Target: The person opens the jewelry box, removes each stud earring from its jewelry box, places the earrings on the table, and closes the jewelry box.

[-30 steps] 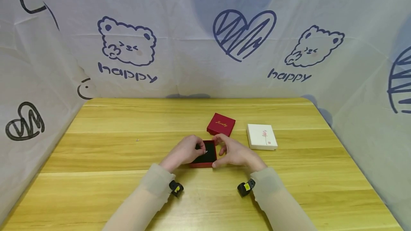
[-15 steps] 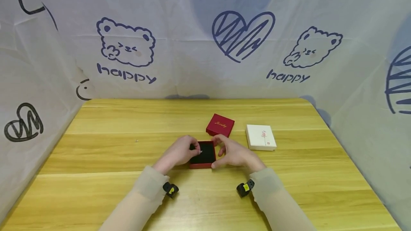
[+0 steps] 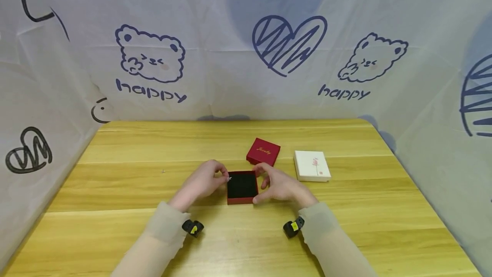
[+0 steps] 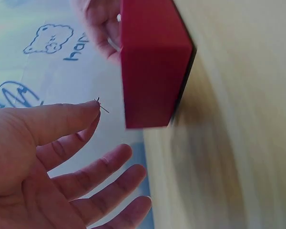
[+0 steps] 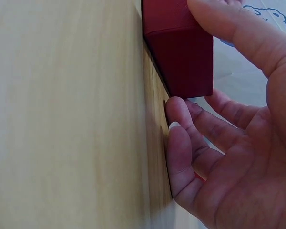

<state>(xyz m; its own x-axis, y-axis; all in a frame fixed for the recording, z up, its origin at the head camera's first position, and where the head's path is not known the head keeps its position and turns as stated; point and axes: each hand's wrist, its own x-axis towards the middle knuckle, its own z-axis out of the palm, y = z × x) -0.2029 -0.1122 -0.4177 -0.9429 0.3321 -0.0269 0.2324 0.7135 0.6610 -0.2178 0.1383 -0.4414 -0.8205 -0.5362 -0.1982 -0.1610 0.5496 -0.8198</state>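
Observation:
In the head view, the thumb and forefinger of my left hand (image 3: 203, 181) pinch a tiny silvery stud earring (image 3: 229, 178) beside the box's left edge. Its thin post (image 4: 105, 109) pokes out past the fingertips in the left wrist view, the other fingers spread loosely. An uncovered red jewelry box (image 3: 240, 201) with a black lining sits on the table. My right hand (image 3: 282, 185) holds that box from the right, thumb at the near corner and fingers at the far one.
Behind the box lies its red lid (image 3: 263, 151) with gold lettering. A white box (image 3: 312, 166) with a pink flower print stands to the right. Another small shiny piece (image 3: 163, 171) lies on the wooden table (image 3: 115, 225) at left. A printed cloth (image 3: 219, 67) hangs behind.
My left hand has moved left from over the black lining to just outside the box's left edge, the earring still pinched. The right hand has stayed at the box.

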